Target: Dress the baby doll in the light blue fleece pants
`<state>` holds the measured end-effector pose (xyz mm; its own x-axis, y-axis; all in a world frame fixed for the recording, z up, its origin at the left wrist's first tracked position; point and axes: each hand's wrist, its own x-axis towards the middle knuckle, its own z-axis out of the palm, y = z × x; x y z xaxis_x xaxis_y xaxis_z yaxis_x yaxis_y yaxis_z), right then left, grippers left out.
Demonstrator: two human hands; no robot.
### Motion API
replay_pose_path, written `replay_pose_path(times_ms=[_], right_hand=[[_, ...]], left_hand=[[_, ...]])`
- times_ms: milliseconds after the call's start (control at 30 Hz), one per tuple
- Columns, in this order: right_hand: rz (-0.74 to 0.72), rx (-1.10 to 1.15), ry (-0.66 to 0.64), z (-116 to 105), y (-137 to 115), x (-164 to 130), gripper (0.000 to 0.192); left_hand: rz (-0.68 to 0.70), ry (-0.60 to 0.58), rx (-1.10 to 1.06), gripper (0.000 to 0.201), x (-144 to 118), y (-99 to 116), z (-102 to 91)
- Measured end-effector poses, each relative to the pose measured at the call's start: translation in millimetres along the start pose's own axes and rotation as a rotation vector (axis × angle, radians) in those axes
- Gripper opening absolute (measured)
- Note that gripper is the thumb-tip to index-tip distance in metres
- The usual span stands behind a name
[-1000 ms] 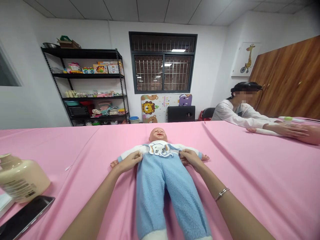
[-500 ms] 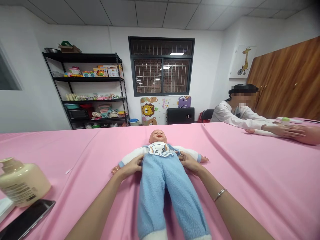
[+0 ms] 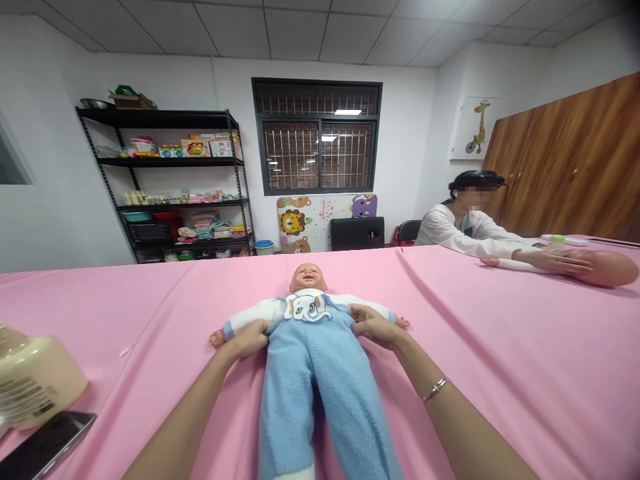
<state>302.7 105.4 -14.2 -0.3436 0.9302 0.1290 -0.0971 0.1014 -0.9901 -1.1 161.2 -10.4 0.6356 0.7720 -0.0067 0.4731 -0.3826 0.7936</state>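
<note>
A baby doll (image 3: 306, 278) lies on its back on the pink tablecloth (image 3: 500, 347), head away from me. It wears a white top with an elephant bib and blue fleece overalls (image 3: 313, 373). My left hand (image 3: 247, 337) grips the overalls at the doll's left side, under its arm. My right hand (image 3: 373, 327) grips the overalls at the other side. A silver bracelet (image 3: 434, 389) sits on my right wrist.
A cream pump bottle (image 3: 35, 383) and a dark phone (image 3: 43, 447) lie at the near left. A seated person (image 3: 467, 223) at the far right rests hands on another doll (image 3: 607, 267). Behind the table stand a black shelf rack (image 3: 175, 180) and a chair (image 3: 357, 233).
Both hands stay on the overalls' sides and have slid slightly down the doll's body. The view has shifted a little to the right and up.
</note>
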Motion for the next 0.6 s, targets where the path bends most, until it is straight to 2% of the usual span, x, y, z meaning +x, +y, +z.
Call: replay_pose_path(times_ms=[133, 267, 367, 400, 467, 533, 600], right_hand=[[0.007, 0.084, 0.187, -3.0, 10.9, 5.9, 0.043], [-0.044, 0.211, 0.347, -2.2, 28.3, 19.2, 0.047], [-0.078, 0.136, 0.486, -2.0, 36.8, 28.5, 0.043], [-0.094, 0.066, 0.543, -1.9, 39.3, 30.9, 0.041], [-0.123, -0.127, 0.642, -2.1, 44.2, 34.0, 0.031], [-0.139, -0.356, 0.702, -3.1, 48.0, 34.7, 0.02], [-0.147, -0.528, 0.745, -5.2, 49.1, 33.3, 0.015]], left_hand=[[-0.002, 0.036, 0.093, 0.019, -0.7, -1.0, -1.5], [-0.057, 0.221, 0.36, 0.023, -2.3, 14.1, 4.6], [-0.132, 0.435, 0.623, 0.024, -5.0, 39.0, 8.3], [-0.119, 0.514, 0.665, 0.025, -5.8, 50.6, 10.8], [-0.001, 0.64, 0.667, 0.026, -6.1, 77.9, 20.3], [0.161, 0.623, 0.628, 0.024, -2.7, 107.1, 36.6], [0.317, 0.45, 0.69, 0.025, 6.5, 132.8, 57.0]])
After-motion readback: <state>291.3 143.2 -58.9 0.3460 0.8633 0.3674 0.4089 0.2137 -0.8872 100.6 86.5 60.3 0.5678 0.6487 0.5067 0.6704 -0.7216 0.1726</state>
